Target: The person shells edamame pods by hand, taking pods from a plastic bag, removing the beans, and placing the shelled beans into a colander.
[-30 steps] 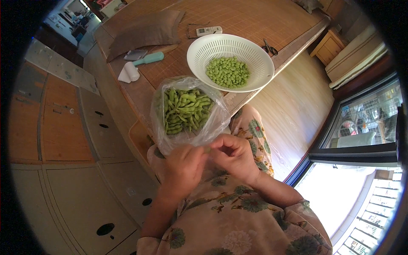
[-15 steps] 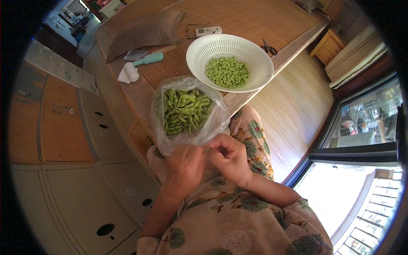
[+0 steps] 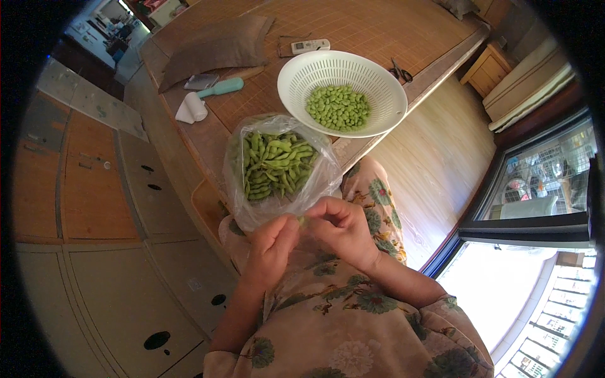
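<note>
Between the fingertips of both hands shows a small bit of green, a soybean pod (image 3: 302, 220) mostly covered by the fingers. My left hand (image 3: 272, 247) pinches it from one side, thumb against the fingers. My right hand (image 3: 346, 236) pinches it from the other, with its index finger bent. Just beyond the hands stands a clear plastic bag (image 3: 324, 173), its mouth spread wide around a heap of green soybean pods (image 3: 277, 160). Behind the bag, to the right, a white colander (image 3: 296, 79) holds shelled green soybeans (image 3: 337, 107).
On the mat-covered surface (image 3: 353, 28) lie a brown pillow (image 3: 217, 47), a white remote control (image 3: 310, 46), black scissors (image 3: 400, 70), a teal-handled brush (image 3: 222, 87) and a white roll (image 3: 195, 107). Cabinets (image 3: 94, 183) line the left; a glass door (image 3: 535, 183) is at right.
My left hand has turned, so its thumb and fingers now show more clearly. A bit of green has come into view between the fingertips. The bag and colander stay put.
</note>
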A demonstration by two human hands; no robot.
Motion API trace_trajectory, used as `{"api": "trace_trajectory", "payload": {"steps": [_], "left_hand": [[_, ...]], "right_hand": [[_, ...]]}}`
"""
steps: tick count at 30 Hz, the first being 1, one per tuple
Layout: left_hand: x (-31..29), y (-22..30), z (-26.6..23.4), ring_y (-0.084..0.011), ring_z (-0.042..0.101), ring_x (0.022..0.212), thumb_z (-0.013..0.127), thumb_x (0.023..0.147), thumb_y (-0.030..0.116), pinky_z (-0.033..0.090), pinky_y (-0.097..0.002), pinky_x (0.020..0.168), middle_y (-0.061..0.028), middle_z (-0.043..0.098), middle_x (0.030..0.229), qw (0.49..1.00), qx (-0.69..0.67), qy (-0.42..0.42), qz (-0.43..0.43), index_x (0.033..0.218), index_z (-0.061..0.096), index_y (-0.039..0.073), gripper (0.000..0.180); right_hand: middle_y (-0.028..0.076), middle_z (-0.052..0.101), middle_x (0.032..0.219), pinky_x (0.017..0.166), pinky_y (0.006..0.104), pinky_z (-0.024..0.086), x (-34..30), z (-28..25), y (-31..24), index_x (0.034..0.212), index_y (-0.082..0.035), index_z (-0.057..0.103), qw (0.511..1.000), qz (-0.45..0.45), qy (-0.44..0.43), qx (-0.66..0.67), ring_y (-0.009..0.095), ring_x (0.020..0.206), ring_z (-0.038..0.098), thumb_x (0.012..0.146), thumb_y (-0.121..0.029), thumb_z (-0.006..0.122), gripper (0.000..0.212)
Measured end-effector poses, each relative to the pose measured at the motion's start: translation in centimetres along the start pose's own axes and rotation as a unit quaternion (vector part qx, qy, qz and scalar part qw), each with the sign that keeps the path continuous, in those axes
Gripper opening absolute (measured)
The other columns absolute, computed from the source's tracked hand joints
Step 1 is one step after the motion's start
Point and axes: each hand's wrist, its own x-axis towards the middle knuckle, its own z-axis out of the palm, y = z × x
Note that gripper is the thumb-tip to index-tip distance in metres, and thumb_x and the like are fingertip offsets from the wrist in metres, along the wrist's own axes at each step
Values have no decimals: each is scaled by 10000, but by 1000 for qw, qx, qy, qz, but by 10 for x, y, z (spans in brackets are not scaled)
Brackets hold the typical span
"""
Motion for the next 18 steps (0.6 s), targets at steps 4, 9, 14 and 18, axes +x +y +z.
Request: {"api": "trace_trajectory", "payload": {"steps": [4, 9, 14, 18], "left_hand": [[3, -3, -1, -40, 396, 608, 466, 992, 125, 329, -217, 539, 50, 433, 655, 994, -98, -20, -43, 776, 513, 29, 241], [5, -6, 0, -35, 390, 602, 471, 994, 141, 316, -220, 522, 51, 436, 648, 999, -38, -8, 1, 753, 518, 26, 271], [4, -3, 0, -85, 416, 532, 469, 1001, 230, 337, -244, 505, 10, 463, 609, 991, -106, -16, -85, 788, 555, 17, 312], [5, -3, -5, -63, 434, 523, 492, 992, 176, 340, -222, 483, 20, 519, 639, 983, -155, -30, -96, 819, 606, 5, 268]], "right_hand": [[-31, 621, 881, 691, 178, 449, 4, -4, -1, 988, -11, 614, 998, 3, -34, 44, 24, 782, 558, 897, 13, 588, 97], [12, 592, 949, 776, 231, 491, 6, -3, -5, 1075, 13, 598, 998, -30, -55, 26, 90, 904, 591, 900, -46, 647, 191], [12, 585, 933, 777, 245, 496, 9, -6, 0, 1061, -6, 609, 992, -94, -78, 27, 115, 899, 605, 903, -19, 635, 161], [24, 605, 927, 763, 251, 495, 8, -4, -8, 994, -9, 628, 992, -57, -75, 85, 117, 883, 603, 883, 1, 647, 113]]}}
